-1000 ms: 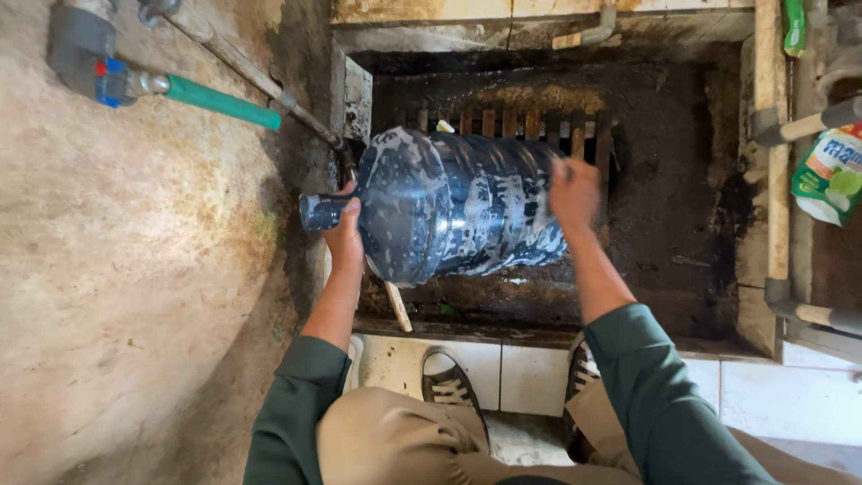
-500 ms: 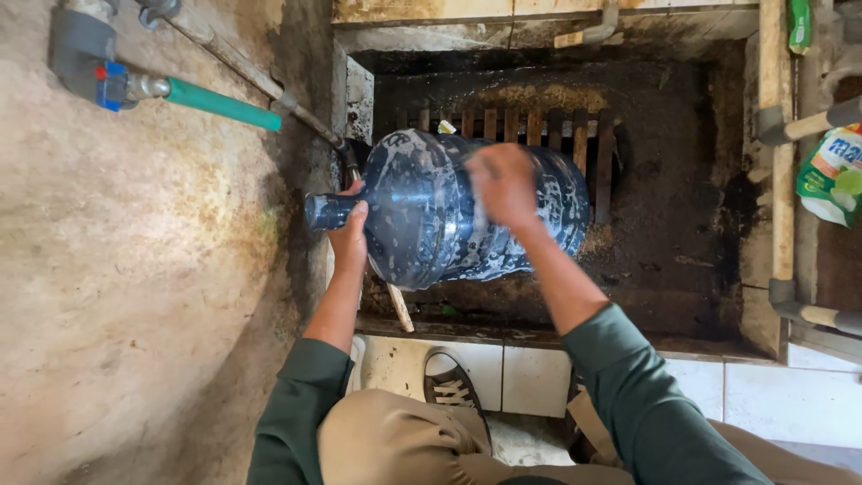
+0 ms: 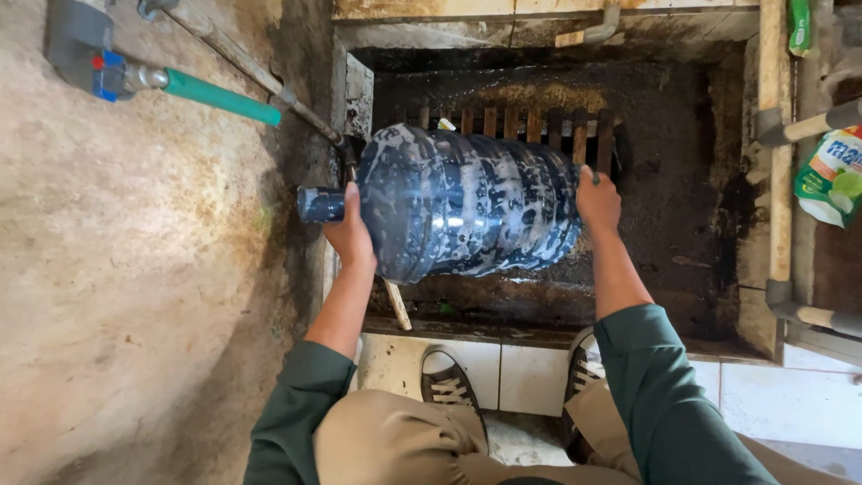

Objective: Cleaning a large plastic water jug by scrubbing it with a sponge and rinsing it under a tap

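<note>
As seen from the head camera, a large blue water jug (image 3: 467,205) is held on its side over a dark wash pit (image 3: 682,224), long axis left-right. Its neck is gripped by the left hand (image 3: 348,235); its base is braced by the right hand (image 3: 597,202), fingers curled against it. Right of the jug, well apart, a green-and-white pouch (image 3: 831,177) is noted.

The jug (image 3: 467,205) is lying on its side above a dark, grimy pit, neck pointing left. It is large, blue, translucent and ribbed, and white suds are streaking its wall. Its narrow neck is showing dark blue and wet.
</note>
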